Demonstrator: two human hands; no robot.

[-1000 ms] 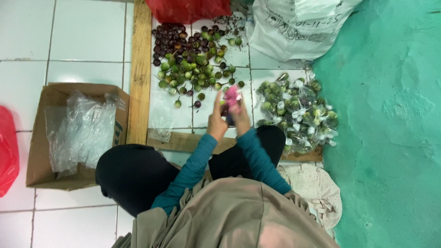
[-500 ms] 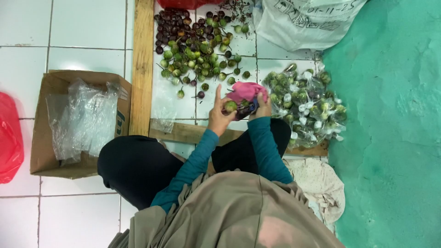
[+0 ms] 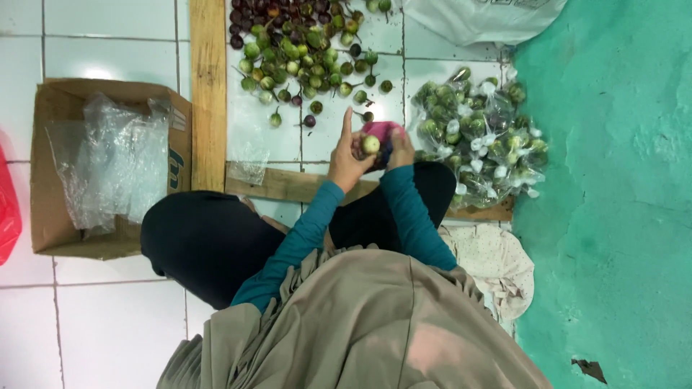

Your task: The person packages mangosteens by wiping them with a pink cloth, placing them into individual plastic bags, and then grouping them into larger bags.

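My left hand [image 3: 346, 157] and my right hand [image 3: 401, 148] meet over the white tiles in front of my knees. Between them is a small round green eggplant [image 3: 370, 144], pinched by my left thumb and fingers while the index finger points up. My right hand grips a crumpled pink thing [image 3: 383, 130], perhaps a plastic bag, just behind the fruit. A loose heap of small green and purple eggplants [image 3: 303, 50] lies beyond my hands. To their right lies a pile of clear bags filled with eggplants [image 3: 483, 137].
A wooden frame [image 3: 209, 94] borders the sorting area on the left and near sides. Left of it stands a cardboard box [image 3: 43, 209] holding clear plastic bags [image 3: 108, 162]. A white sack [image 3: 483, 18] lies at the top, a red bag [image 3: 7, 209] at far left, a green surface [image 3: 613, 216] on the right.
The view has drifted, so the loose heap sits higher in frame. My hands stay together; the pink thing is more covered now, and a green eggplant shows in front of it.
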